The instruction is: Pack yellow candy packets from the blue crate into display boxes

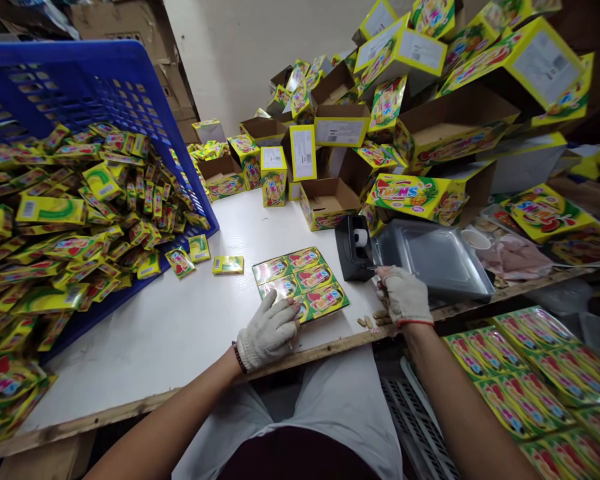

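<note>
The left hand (269,332) lies open on the near edge of the box pack (314,279) on the white table (150,333), and the right hand (406,297) curls by the black tape holder (349,250), its grip too hidden to tell.

The place presents as a packing workshop: a blue crate (155,100) heaped with small printed packets (50,209), piled cartons (405,195), a tape dispenser (349,250) on the wood-edged surface (145,340), and brown cardboard boxes (125,23) behind.
</note>
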Available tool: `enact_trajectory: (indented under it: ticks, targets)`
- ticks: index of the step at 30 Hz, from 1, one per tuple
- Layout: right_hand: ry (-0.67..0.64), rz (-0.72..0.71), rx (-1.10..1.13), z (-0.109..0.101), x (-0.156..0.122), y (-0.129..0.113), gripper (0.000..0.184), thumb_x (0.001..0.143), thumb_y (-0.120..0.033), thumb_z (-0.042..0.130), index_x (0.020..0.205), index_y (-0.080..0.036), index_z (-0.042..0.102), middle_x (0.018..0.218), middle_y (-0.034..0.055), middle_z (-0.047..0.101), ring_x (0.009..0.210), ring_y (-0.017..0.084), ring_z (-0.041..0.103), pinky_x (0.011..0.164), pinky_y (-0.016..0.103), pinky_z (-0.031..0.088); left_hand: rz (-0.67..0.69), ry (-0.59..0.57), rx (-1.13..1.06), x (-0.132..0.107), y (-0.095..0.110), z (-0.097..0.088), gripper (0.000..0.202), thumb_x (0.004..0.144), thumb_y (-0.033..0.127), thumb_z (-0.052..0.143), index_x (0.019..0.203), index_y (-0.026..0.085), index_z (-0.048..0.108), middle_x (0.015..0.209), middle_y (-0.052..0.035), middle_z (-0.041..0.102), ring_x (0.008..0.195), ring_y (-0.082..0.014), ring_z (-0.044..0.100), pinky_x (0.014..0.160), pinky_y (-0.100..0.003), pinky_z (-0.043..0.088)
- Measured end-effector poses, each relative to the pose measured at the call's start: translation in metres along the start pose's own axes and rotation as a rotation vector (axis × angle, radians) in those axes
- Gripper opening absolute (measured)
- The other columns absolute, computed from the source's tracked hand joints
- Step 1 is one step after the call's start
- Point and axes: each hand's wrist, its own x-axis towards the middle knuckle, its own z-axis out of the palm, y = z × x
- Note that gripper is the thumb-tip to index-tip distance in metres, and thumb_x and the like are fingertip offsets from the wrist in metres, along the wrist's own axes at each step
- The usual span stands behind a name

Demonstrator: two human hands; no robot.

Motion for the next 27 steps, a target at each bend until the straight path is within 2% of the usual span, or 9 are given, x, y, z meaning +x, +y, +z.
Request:
enact_trajectory:
  ticks: [3, 6, 9, 13, 16, 18, 20, 24, 27]
  targets:
    - [0.027, 0.069, 0.091, 0.01, -0.019, 0.005, 0.045, 0.085, -0.066, 0.04, 0.083, -0.022, 0.052, 0.064, 0.004, 0.059, 0.049, 0.016, 0.054, 0.041, 0.027, 0.041, -0.024, -0.002, -0.041, -0.001, 0.002, 0.0, 0.01, 0.089, 0.022, 0.055, 0.094, 0.02, 0.063, 0.122, -0.0126, 0.07, 0.125, -0.0252, 0.059, 0.117, -0.058, 0.029]
    - [0.053, 0.094, 0.071, 0.021, -0.022, 0.006, 0.043, 0.084, -0.065, 0.042, 0.074, -0.024, 0.049, 0.06, 0.0026, 0.057, 0.047, 0.016, 0.052, 0.041, 0.027, 0.039, -0.083, 0.041, -0.022, -0.001, 0.004, 0.006, 0.013, 0.088, 0.014, 0.053, 0.092, 0.022, 0.062, 0.118, -0.0094, 0.072, 0.117, -0.0213, 0.063, 0.115, -0.054, 0.034]
    - [0.086, 0.084, -0.035, 0.021, -0.012, 0.0, 0.034, 0.082, -0.054, 0.046, 0.066, -0.024, 0.048, 0.057, 0.003, 0.055, 0.055, 0.018, 0.054, 0.049, 0.028, 0.038, -0.087, 0.095, 0.003, 0.0, 0.005, 0.012, 0.014, 0.088, 0.012, 0.052, 0.092, 0.021, 0.061, 0.115, -0.0094, 0.073, 0.109, -0.0205, 0.066, 0.111, -0.051, 0.039]
    - [0.062, 0.059, -0.185, 0.007, -0.004, -0.008, 0.023, 0.075, -0.037, 0.055, 0.057, -0.024, 0.05, 0.057, 0.0053, 0.054, 0.068, 0.022, 0.055, 0.058, 0.031, 0.035, -0.113, 0.099, -0.006, -0.001, 0.006, 0.015, 0.016, 0.088, 0.011, 0.049, 0.094, 0.02, 0.061, 0.118, -0.0102, 0.072, 0.11, -0.0201, 0.065, 0.107, -0.047, 0.041]
    - [-0.013, 0.086, -0.23, -0.002, -0.017, -0.009, 0.023, 0.072, -0.032, 0.056, 0.052, -0.024, 0.05, 0.052, 0.0052, 0.052, 0.063, 0.022, 0.053, 0.057, 0.032, 0.033, -0.104, 0.053, -0.015, -0.004, 0.006, 0.015, 0.019, 0.086, 0.011, 0.048, 0.095, 0.021, 0.062, 0.121, -0.0106, 0.07, 0.114, -0.0212, 0.062, 0.104, -0.048, 0.042]
    - [-0.062, 0.09, -0.219, -0.003, -0.036, -0.011, 0.025, 0.076, -0.038, 0.052, 0.055, -0.024, 0.051, 0.051, 0.0037, 0.052, 0.057, 0.02, 0.051, 0.055, 0.031, 0.034, -0.121, 0.043, -0.018, -0.004, 0.007, 0.014, 0.019, 0.085, 0.013, 0.048, 0.094, 0.021, 0.062, 0.119, -0.0112, 0.069, 0.111, -0.0219, 0.061, 0.1, -0.048, 0.045]
    - [-0.17, 0.057, -0.108, 0.002, -0.06, -0.017, 0.032, 0.08, -0.05, 0.05, 0.062, -0.023, 0.053, 0.054, 0.0015, 0.052, 0.053, 0.018, 0.05, 0.052, 0.03, 0.036, -0.158, 0.053, -0.014, -0.005, 0.008, 0.014, 0.019, 0.085, 0.014, 0.047, 0.094, 0.022, 0.061, 0.113, -0.011, 0.068, 0.103, -0.0217, 0.061, 0.092, -0.047, 0.049]
    - [-0.504, 0.042, 0.225, 0.031, -0.106, -0.039, 0.045, 0.077, -0.068, 0.056, 0.069, -0.024, 0.051, 0.057, -0.0019, 0.05, 0.045, 0.012, 0.044, 0.043, 0.026, 0.034, -0.193, 0.062, -0.019, -0.004, 0.012, 0.013, 0.015, 0.086, 0.016, 0.046, 0.09, 0.022, 0.059, 0.099, -0.0086, 0.065, 0.092, -0.0207, 0.059, 0.083, -0.043, 0.051]
    - [-0.601, 0.071, 0.304, 0.059, -0.126, -0.052, 0.046, 0.077, -0.068, 0.055, 0.069, -0.024, 0.05, 0.055, -0.0027, 0.05, 0.042, 0.01, 0.041, 0.041, 0.025, 0.033, -0.187, 0.106, -0.031, -0.002, 0.013, 0.013, 0.013, 0.087, 0.015, 0.047, 0.092, 0.021, 0.058, 0.096, -0.008, 0.063, 0.093, -0.0207, 0.058, 0.083, -0.041, 0.051]
